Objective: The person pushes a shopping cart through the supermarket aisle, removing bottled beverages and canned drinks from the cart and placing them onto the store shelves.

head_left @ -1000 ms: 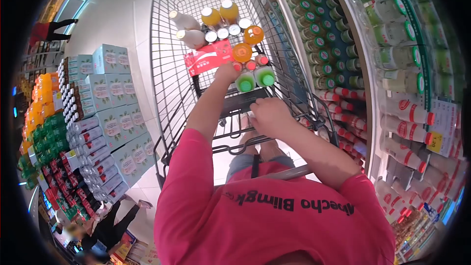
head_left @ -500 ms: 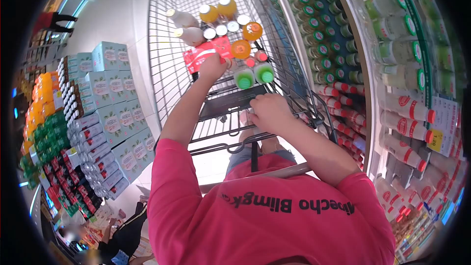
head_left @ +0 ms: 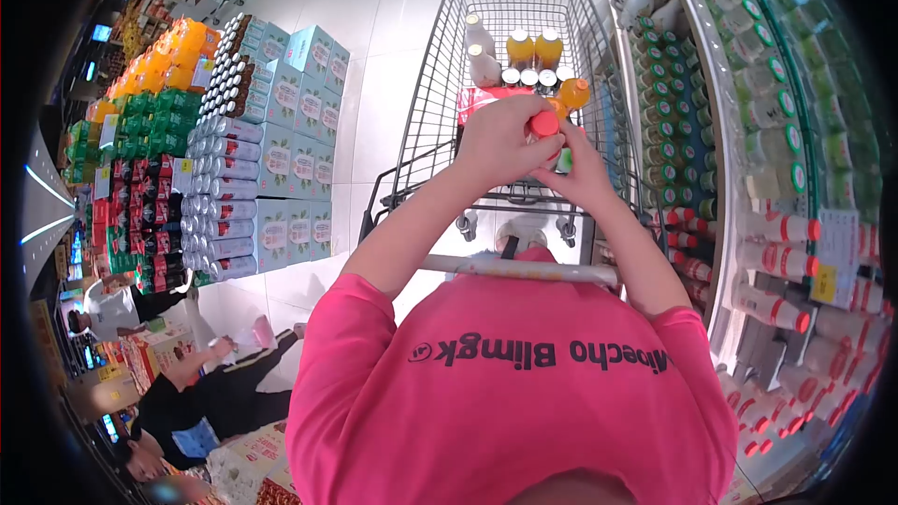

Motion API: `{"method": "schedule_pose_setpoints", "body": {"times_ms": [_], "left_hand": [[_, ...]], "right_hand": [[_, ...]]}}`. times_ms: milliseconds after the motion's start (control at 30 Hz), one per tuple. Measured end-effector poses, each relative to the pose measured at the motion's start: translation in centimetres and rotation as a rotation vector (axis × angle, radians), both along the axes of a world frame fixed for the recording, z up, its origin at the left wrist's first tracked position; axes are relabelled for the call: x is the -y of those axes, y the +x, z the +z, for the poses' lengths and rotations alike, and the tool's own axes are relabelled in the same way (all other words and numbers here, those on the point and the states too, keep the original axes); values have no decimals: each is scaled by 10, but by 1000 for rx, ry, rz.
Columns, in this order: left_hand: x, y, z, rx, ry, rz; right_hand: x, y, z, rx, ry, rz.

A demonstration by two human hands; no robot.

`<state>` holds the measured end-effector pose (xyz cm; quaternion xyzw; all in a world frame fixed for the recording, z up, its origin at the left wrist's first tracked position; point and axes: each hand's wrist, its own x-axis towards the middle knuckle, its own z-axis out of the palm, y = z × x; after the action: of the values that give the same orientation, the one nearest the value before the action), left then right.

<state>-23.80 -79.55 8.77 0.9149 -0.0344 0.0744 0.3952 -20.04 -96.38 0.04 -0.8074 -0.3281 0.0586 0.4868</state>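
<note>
- Bottle (head_left: 543, 123), red-capped, sits in the left hand (head_left: 503, 138), above the near part of the shopping cart (head_left: 447, 65).
- Left grip: narrow, fingers wrapped round the bottle.
- Right hand (head_left: 585, 173): just beside the bottle, thumb and fingers parted; cannot tell whether it grips.
- Red box (head_left: 470, 105): just beyond left hand, partly hidden.
- Cart's left edge: a strip of floor (head_left: 379, 84) separates it from stacked cartons (head_left: 301, 103).
- Cart's right edge: near the green-capped bottles (head_left: 666, 131); tighter side.
</note>
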Motion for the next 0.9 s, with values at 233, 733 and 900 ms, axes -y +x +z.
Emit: {"method": "schedule_pose_setpoints", "body": {"times_ms": [233,733,900], "left_hand": [[8,-26,5,-28,-117,-153],[-48,-32,-140,-577,187,-158],[-54,-33,-155,-529,142,-162]], "right_hand": [[31,-27,36,-88,239,-256],[227,-119,86,337,472,-1250],[275,-156,103,482,288,-1558]]}}
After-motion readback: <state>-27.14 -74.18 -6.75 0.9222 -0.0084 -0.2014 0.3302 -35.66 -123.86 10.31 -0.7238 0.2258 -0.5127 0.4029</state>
